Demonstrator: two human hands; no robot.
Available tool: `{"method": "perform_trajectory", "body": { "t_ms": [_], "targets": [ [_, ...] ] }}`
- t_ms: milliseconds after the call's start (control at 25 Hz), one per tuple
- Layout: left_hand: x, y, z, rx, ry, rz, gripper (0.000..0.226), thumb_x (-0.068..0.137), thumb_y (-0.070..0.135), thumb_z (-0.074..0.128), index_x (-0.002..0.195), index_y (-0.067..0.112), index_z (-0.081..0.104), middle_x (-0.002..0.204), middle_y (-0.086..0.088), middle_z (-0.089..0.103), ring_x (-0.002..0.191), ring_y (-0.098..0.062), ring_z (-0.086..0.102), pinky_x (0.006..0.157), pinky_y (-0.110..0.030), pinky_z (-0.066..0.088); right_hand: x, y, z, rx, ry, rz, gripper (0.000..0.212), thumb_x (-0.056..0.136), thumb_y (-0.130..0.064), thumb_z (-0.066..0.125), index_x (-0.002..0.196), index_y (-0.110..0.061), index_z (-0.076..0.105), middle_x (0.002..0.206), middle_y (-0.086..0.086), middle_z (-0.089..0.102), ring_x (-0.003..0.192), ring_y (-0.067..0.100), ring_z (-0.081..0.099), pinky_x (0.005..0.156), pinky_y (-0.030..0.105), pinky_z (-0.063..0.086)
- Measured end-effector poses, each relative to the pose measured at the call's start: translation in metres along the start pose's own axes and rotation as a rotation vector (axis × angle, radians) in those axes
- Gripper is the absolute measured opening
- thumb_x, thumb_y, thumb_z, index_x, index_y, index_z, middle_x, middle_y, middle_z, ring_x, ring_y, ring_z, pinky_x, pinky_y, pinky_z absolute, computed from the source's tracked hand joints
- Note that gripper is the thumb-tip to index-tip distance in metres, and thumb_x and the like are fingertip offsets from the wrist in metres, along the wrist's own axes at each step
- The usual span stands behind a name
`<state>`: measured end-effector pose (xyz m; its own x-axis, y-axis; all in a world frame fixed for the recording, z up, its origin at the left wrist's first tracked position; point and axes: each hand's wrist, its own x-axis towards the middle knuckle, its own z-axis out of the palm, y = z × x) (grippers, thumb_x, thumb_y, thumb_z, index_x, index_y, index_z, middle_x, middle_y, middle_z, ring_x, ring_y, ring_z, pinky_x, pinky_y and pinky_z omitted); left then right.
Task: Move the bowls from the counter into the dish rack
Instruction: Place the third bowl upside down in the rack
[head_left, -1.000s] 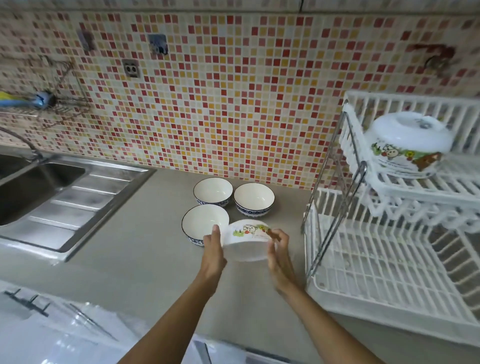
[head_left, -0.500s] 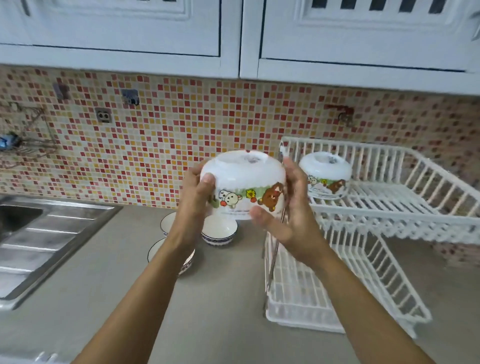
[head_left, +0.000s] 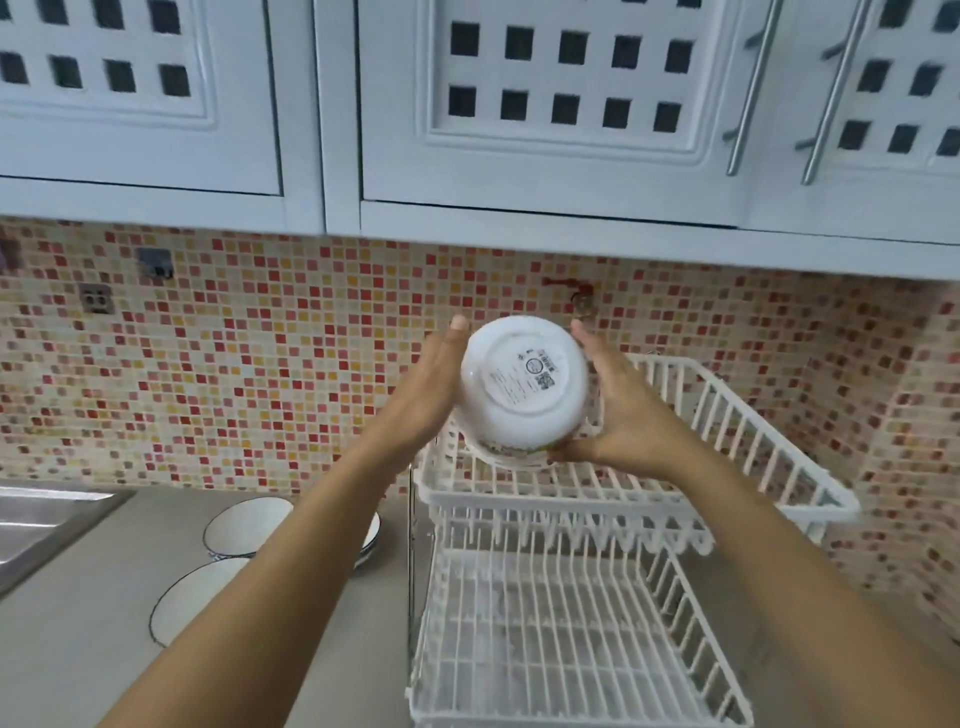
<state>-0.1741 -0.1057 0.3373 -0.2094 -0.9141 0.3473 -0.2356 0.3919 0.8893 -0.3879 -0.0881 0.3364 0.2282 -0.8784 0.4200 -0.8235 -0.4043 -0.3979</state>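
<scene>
Now the white cartoon-print bowl (head_left: 522, 387), half a second ago upright-inverted at chest height, is tilted base-out over the dish rack's upper tier (head_left: 571, 491), left hand (head_left: 423, 400) and right hand (head_left: 631, 415) clasping it; three blue-rimmed bowls (head_left: 244, 525) wait at eight o'clock.

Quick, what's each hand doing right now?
Left hand: holding the white bowl, pressing its left side.
Right hand: holding the same bowl's right side.

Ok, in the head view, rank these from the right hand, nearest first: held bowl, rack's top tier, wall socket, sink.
1. Held bowl: in the right hand, base toward the camera.
2. Top tier: directly below and behind the hand.
3. Wall socket: far left, on the tiles.
4. Sink: at the left edge, lower down; close to the socket in rank, hard to separate.
</scene>
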Motion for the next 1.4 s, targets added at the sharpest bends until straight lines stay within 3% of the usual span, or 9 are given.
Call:
{"method": "perform_trajectory", "body": {
  "t_ms": [120, 280, 480, 600, 720, 840, 920, 1080, 1400],
  "targets": [
    [0.015, -0.014, 0.023, 0.034, -0.068, -0.043, 0.080, 0.075, 0.085, 0.015, 0.138, 0.043, 0.040, 0.155, 0.001, 0.033, 0.143, -0.024, 0.031, 0.115, -0.055, 0.025, 0.019, 0.031, 0.005, -0.132, -0.123, -0.063, 0.132, 0.052, -0.038, 0.089, 0.149, -0.027, 0.000, 0.158, -0.006, 0.008, 0.145, 0.014, 0.011, 0.113, 0.027, 0.010],
    [0.020, -0.020, 0.041, 0.140, -0.039, -0.158, 0.078, 0.085, 0.072, 0.015, 0.147, 0.028, 0.030, 0.157, -0.008, 0.028, 0.142, -0.030, 0.031, 0.114, -0.055, 0.028, 0.029, 0.046, 0.013, -0.143, -0.221, -0.102, 0.122, 0.053, -0.034, 0.089, 0.145, -0.031, 0.009, 0.148, -0.001, 0.032, 0.136, 0.018, 0.032, 0.111, 0.034, 0.028],
    [0.031, -0.021, 0.048, 0.166, -0.039, -0.230, 0.077, 0.087, 0.070, 0.020, 0.145, 0.022, 0.036, 0.152, -0.008, 0.038, 0.135, -0.030, 0.040, 0.111, -0.054, 0.033, 0.037, 0.055, 0.019, -0.116, -0.260, -0.096, 0.122, 0.053, -0.033, 0.089, 0.144, -0.034, 0.007, 0.147, -0.003, 0.033, 0.135, 0.017, 0.034, 0.111, 0.037, 0.033],
    [0.032, -0.024, 0.048, 0.205, -0.059, -0.269, 0.083, 0.084, 0.073, 0.021, 0.148, 0.020, 0.029, 0.154, -0.009, 0.034, 0.137, -0.030, 0.038, 0.112, -0.052, 0.031, 0.035, 0.055, 0.019, -0.133, -0.288, -0.051, 0.130, 0.059, -0.030, 0.087, 0.148, -0.025, -0.008, 0.158, -0.001, 0.011, 0.144, 0.018, 0.016, 0.115, 0.034, 0.022],
    [0.028, -0.024, 0.042, 0.210, -0.054, -0.253, 0.076, 0.092, 0.063, 0.019, 0.153, 0.020, 0.010, 0.162, -0.003, 0.009, 0.148, -0.026, 0.015, 0.117, -0.049, 0.017, 0.032, 0.048, 0.015, -0.199, -0.348, 0.032, 0.130, 0.067, -0.024, 0.081, 0.146, -0.017, -0.022, 0.158, -0.001, -0.019, 0.147, 0.015, -0.011, 0.120, 0.033, 0.005],
    [0.017, -0.014, 0.019, 0.240, -0.005, -0.155, 0.065, 0.095, 0.058, 0.016, 0.152, 0.026, 0.012, 0.162, 0.003, 0.003, 0.149, -0.019, 0.007, 0.119, -0.043, 0.010, 0.030, 0.023, 0.007, -0.150, -0.300, 0.081, 0.119, 0.072, -0.017, 0.074, 0.147, -0.018, -0.019, 0.158, -0.005, -0.020, 0.146, 0.011, -0.015, 0.120, 0.032, -0.002],
    [0.008, -0.009, -0.002, 0.266, 0.043, -0.124, 0.061, 0.097, 0.054, 0.016, 0.152, 0.027, 0.013, 0.162, 0.003, 0.007, 0.149, -0.019, 0.010, 0.118, -0.042, 0.014, 0.029, -0.001, 0.006, -0.040, -0.191, 0.073, 0.108, 0.076, -0.014, 0.069, 0.150, -0.022, -0.010, 0.159, -0.008, -0.014, 0.146, 0.009, -0.009, 0.121, 0.037, 0.003],
    [-0.023, -0.016, -0.062, 0.299, 0.108, -0.135, 0.059, 0.098, 0.052, 0.018, 0.151, 0.028, 0.014, 0.162, 0.004, 0.010, 0.149, -0.019, 0.014, 0.117, -0.040, 0.018, 0.025, -0.073, 0.041, 0.110, -0.047, -0.036, 0.078, 0.092, -0.032, 0.054, 0.151, -0.025, 0.004, 0.160, -0.010, -0.001, 0.146, 0.008, 0.002, 0.113, 0.025, 0.007],
    [-0.104, -0.104, -0.168, 0.516, 0.130, -0.389, 0.059, 0.100, 0.045, 0.024, 0.151, 0.016, 0.021, 0.160, -0.004, 0.020, 0.146, -0.025, 0.022, 0.117, -0.041, 0.020, 0.028, -0.171, 0.206, 0.210, -0.209, -0.081, 0.066, 0.097, -0.031, 0.042, 0.151, -0.014, 0.008, 0.161, 0.001, 0.003, 0.148, 0.015, 0.004, 0.119, 0.032, 0.009]
  ]
}}
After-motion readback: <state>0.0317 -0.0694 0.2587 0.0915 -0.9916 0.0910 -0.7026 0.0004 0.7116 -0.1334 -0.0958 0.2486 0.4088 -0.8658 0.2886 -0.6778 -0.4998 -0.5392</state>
